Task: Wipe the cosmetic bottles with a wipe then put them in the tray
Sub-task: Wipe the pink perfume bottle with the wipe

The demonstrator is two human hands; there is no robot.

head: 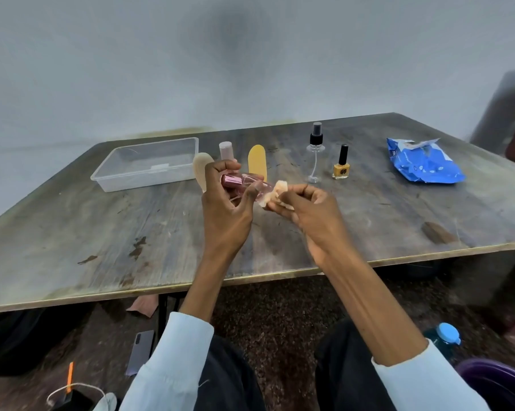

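1. Left grip: the left hand [226,200], at the centre of the frame, has thumb and fingers curled round a small pink bottle [244,185], holding it tilted above the tabletop [108,232], its shiny pink cap pointing left.
2. Right grip: the right hand [306,209] pinches a crumpled pale wipe [275,194] between thumb and fingers, and the wipe touches the bottle's right end.
3. A clear plastic tray [149,163] sits left of centre, toward the far edge; only a small white label shows through it.
4. Just right of the tray, partly hidden behind the left hand, are a beige oval tube [201,167], a pale pink bottle [226,149] standing upright, and a yellow oval tube [257,161].
5. Further right stand a clear spray bottle [315,151] with a black pump and a yellow nail polish bottle [341,166] with a black cap, near each other but apart.
6. A torn blue wipes pack [422,161] lies in the upper right, near the right edge of the tabletop.
7. The near half of the tabletop, from the hands down to the front edge, carries only stains and worn patches.
8. Below the front edge, on the floor, lie a phone [140,351] at lower left and a blue-capped bottle [446,336] at lower right.
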